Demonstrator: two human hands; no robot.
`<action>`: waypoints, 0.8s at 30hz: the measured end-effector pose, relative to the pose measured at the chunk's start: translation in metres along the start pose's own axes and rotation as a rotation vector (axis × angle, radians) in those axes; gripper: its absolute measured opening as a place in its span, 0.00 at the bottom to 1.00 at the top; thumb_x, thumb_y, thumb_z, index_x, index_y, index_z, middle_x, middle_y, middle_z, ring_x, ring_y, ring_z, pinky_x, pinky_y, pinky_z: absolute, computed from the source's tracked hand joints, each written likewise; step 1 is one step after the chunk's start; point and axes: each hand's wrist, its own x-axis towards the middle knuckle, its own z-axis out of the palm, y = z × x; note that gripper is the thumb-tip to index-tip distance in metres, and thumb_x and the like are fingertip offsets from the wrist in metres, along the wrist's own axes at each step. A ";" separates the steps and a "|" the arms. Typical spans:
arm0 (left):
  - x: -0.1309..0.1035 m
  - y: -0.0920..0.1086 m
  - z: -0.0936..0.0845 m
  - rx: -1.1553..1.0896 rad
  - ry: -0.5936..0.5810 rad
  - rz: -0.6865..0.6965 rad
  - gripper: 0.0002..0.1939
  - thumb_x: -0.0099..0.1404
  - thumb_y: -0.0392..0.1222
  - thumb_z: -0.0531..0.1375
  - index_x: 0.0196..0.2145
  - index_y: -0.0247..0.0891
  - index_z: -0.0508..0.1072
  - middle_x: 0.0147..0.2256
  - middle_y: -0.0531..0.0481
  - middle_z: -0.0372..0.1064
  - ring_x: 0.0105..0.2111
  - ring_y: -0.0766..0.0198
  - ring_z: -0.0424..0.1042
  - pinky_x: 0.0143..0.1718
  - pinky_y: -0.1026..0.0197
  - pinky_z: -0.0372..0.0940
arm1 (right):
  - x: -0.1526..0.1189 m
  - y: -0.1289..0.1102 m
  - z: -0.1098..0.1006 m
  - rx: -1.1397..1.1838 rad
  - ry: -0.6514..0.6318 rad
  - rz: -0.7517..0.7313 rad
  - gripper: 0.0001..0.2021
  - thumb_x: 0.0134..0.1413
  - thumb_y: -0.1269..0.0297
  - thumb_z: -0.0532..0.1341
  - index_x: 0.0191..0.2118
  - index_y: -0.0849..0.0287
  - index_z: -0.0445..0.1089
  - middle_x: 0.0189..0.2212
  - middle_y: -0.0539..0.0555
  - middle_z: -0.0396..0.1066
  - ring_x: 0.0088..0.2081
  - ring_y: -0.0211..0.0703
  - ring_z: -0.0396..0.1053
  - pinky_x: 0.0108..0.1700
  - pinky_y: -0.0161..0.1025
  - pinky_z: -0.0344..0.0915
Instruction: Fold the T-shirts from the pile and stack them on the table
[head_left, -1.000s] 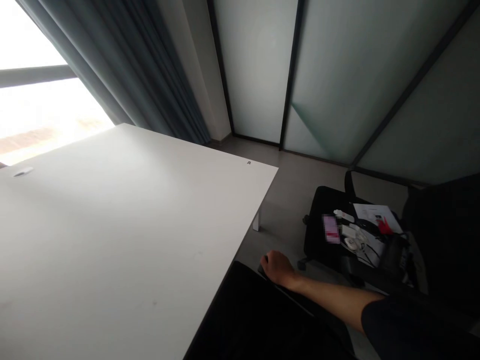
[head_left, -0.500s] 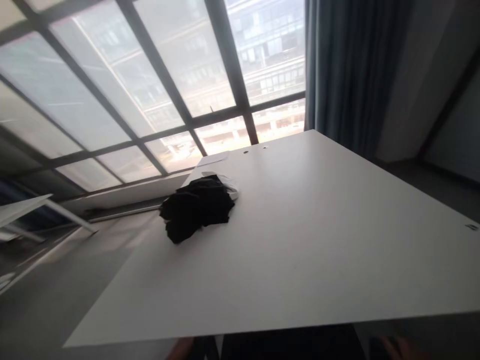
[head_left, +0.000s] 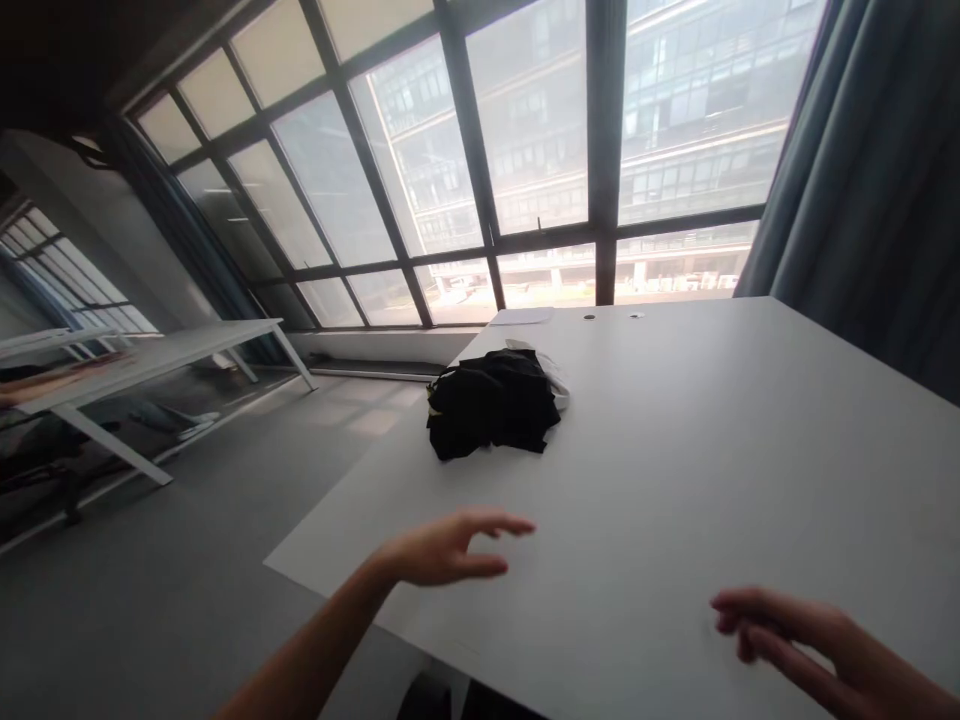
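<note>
A heap of black cloth (head_left: 491,400) lies on the white table (head_left: 637,480), left of its middle. Some white material (head_left: 553,375) sticks out behind its right side. Over the near left part of the table reaches my left hand (head_left: 446,545), its thumb and fingers apart and nothing between them. It is on the near side of the black cloth and not touching it. At the lower right is my right hand (head_left: 799,635), above the tabletop, fingers loosely curved with a gap to the thumb and no object in them.
A flat white sheet (head_left: 523,316) and small round marks lie toward the table's far edge. Tall windows (head_left: 525,150) and a blue-grey curtain (head_left: 847,190) stand behind. To the left is another white table (head_left: 165,360), where part of a person's arm (head_left: 45,385) shows.
Both my hands have risen from below the table's near edge to over the tabletop. The view has turned left, so the cloth appears farther right; the cloth itself looks unmoved.
</note>
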 end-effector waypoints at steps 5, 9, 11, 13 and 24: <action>0.112 -0.096 -0.064 0.614 0.834 -0.185 0.41 0.61 0.55 0.69 0.68 0.46 0.62 0.72 0.39 0.42 0.71 0.34 0.37 0.68 0.31 0.42 | 0.147 -0.025 -0.006 -0.070 -0.130 -0.201 0.16 0.68 0.63 0.54 0.55 0.44 0.73 0.51 0.58 0.76 0.49 0.50 0.77 0.49 0.44 0.75; 0.152 -0.163 -0.091 0.727 0.784 -0.283 0.47 0.58 0.57 0.71 0.70 0.53 0.58 0.74 0.43 0.32 0.70 0.28 0.37 0.63 0.24 0.48 | 0.171 -0.019 0.026 -0.029 -0.136 -0.283 0.19 0.67 0.69 0.52 0.57 0.47 0.71 0.52 0.59 0.75 0.52 0.48 0.75 0.52 0.43 0.74; 0.155 -0.181 -0.107 0.753 0.763 -0.254 0.45 0.60 0.57 0.70 0.70 0.53 0.57 0.74 0.44 0.31 0.71 0.31 0.38 0.63 0.28 0.51 | 0.167 -0.015 0.034 0.012 -0.141 -0.285 0.19 0.67 0.69 0.53 0.57 0.46 0.70 0.52 0.59 0.75 0.53 0.48 0.74 0.53 0.43 0.73; 0.153 -0.193 -0.123 0.770 0.739 -0.211 0.44 0.61 0.56 0.70 0.69 0.50 0.59 0.74 0.45 0.33 0.71 0.35 0.38 0.65 0.32 0.50 | 0.163 -0.012 0.035 0.063 -0.139 -0.255 0.18 0.67 0.68 0.53 0.58 0.45 0.70 0.53 0.60 0.74 0.53 0.47 0.74 0.53 0.42 0.73; 0.171 -0.175 -0.121 0.807 0.913 -0.253 0.22 0.71 0.50 0.58 0.60 0.44 0.73 0.70 0.43 0.52 0.68 0.41 0.51 0.67 0.36 0.49 | 0.175 0.005 0.027 0.342 -0.030 -0.047 0.12 0.63 0.69 0.54 0.45 0.58 0.74 0.47 0.61 0.74 0.42 0.45 0.73 0.47 0.40 0.70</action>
